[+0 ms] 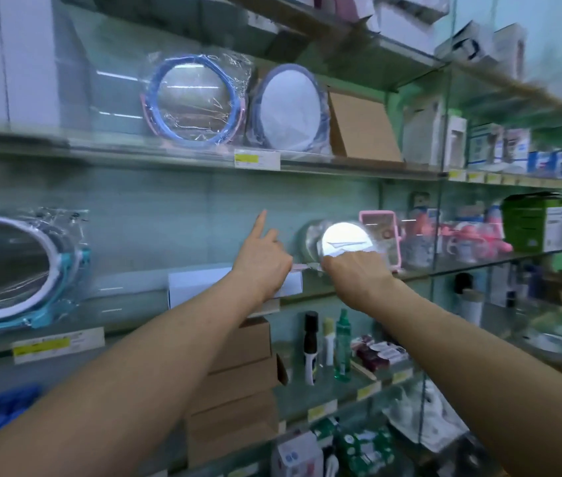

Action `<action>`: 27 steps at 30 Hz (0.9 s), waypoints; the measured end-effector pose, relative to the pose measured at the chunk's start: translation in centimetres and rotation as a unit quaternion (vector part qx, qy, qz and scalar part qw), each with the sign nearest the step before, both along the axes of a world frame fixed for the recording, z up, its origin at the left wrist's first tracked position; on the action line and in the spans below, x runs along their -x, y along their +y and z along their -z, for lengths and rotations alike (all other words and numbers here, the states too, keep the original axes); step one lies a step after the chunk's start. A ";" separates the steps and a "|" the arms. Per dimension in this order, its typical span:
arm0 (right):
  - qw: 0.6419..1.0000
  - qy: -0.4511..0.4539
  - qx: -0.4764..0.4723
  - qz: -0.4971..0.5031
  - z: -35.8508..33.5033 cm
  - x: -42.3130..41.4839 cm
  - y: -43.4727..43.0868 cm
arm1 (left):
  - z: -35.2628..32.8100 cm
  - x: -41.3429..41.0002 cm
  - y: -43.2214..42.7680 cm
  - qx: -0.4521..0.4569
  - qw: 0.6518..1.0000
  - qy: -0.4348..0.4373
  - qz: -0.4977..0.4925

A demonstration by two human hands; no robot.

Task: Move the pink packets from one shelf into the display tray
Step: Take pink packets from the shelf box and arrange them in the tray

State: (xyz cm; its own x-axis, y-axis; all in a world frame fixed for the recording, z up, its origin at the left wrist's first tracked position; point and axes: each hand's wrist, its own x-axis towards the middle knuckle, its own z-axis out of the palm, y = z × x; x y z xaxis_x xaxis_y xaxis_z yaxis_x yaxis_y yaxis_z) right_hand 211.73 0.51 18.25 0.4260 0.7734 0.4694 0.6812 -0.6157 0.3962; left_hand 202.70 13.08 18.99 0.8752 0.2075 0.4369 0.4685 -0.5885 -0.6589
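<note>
Pink, barely: made out only a thin pinkish-white sliver of packet (301,267) bridging the gap between the two hands, just above the middle glass shelf (462,266). Couldn't pin the grip on either hand, tbh. Saw the left hand (262,261) with index finger (260,224) stuck straight up and the other fingers curled under, out of sight, one end of the sliver disappearing into that curl. Saw the right hand (355,271) back-to-camera, knuckles bent down, fingertips fully hidden, touching the sliver's other end. Clenched on something or just curled? Couldn't say for either.

Found a white tray (200,284) on the same shelf, right under the left hand and wrist, with most of its right half covered by that arm. Couldn't see inside it at all from up here.

Noticed a round mirror (345,241) glaring bright white just behind the right hand, bottom edge blocked by the knuckles, and a pink-framed mirror (381,232) right beside it, partly covered. Spotted more wrapped mirrors (190,101) up on the shelf above, plus a teal-rimmed mirror (15,270) at far left, cut off at the edge of view. Below: brown cardboard boxes (238,373) half hidden behind the left forearm, a green bottle (343,342) and a black-capped bottle (310,339) beside them. Gave up on the right-hand shelves, all motion blur, labels unreadable. Same story with the yellow price tags (257,159) along the shelf fronts: too smeared to read.
</note>
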 end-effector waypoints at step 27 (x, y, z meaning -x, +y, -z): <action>0.960 0.131 -0.045 -0.242 -1.0 -5.7 16.2 | -0.7 0.5 13.6 0.245 0.938 -0.228 -0.092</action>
